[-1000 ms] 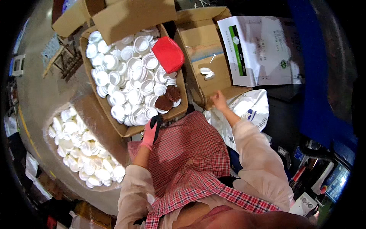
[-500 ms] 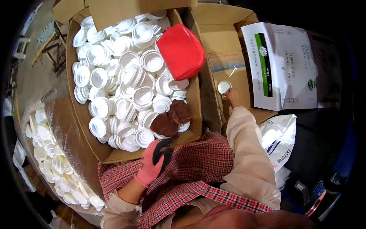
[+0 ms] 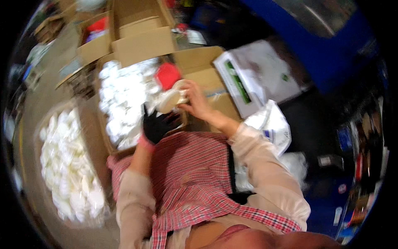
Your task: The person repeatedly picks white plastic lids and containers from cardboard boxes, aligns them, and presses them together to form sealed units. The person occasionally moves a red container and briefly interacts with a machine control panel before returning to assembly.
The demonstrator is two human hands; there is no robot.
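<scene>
My bare right hand (image 3: 196,101) is closed on a pale round lid (image 3: 169,102), held in front of the box. A second pale round shape sits behind it at the same fingers; blur hides whether it is a separate lid. Just left of the lid is my left hand (image 3: 156,125), in a glove with a black palm and pink cuff. Its fingers are spread, with nothing seen in them. Below and beyond both hands, a cardboard box (image 3: 108,143) holds many white round lids (image 3: 126,95), overexposed here. A red pouch (image 3: 168,76) lies on the lids at the box's right side.
An open carton (image 3: 203,62) adjoins the box on the right, with a white printed carton (image 3: 244,83) beside it. A white plastic bag (image 3: 271,126) lies nearer me. At left stands a clear bag of white pieces (image 3: 70,166). More cardboard boxes (image 3: 143,45) stand beyond.
My right hand has left the right-hand carton and come left toward the lids, holding a round lid. My left hand has risen and its fingers have spread. The whole view has shifted and blurred.
</scene>
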